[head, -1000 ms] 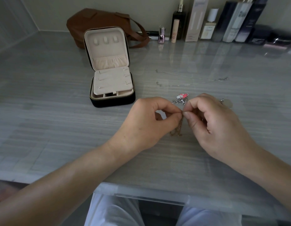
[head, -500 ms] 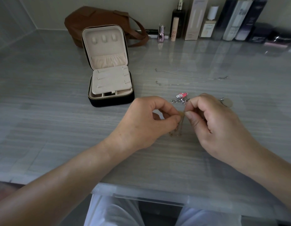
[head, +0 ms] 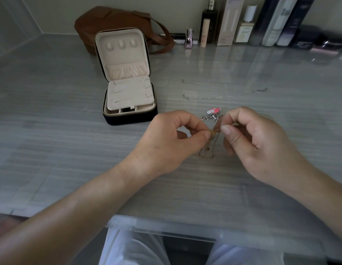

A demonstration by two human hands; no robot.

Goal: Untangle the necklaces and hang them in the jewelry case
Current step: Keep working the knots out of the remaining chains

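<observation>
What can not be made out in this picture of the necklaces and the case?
Head view only:
- Gold chain: its knot, if any, is hidden by fingertips of the left hand and right hand.
- Pink charm: its chain runs behind the right hand.
- Thin silver chain: too fine to follow.
- Jewelry case: lower compartments covered by its beige panel.

A grey, streaked tabletop (head: pixel 51 131) fills most of the frame, its glossy surface reflecting the items at the back. A brown leather bag (head: pixel 116 20) sits at the upper left of centre against the wall, its strap (head: pixel 165 40) looping to the right. Along the upper right stand a small pink bottle (head: pixel 188 40), a slim peach tube (head: pixel 204 33), a dark bottle (head: pixel 209 20), a tall beige box (head: pixel 228 22) and several dark and white boxes (head: pixel 281 22). White trousers (head: pixel 131 249) show at the bottom edge.
</observation>
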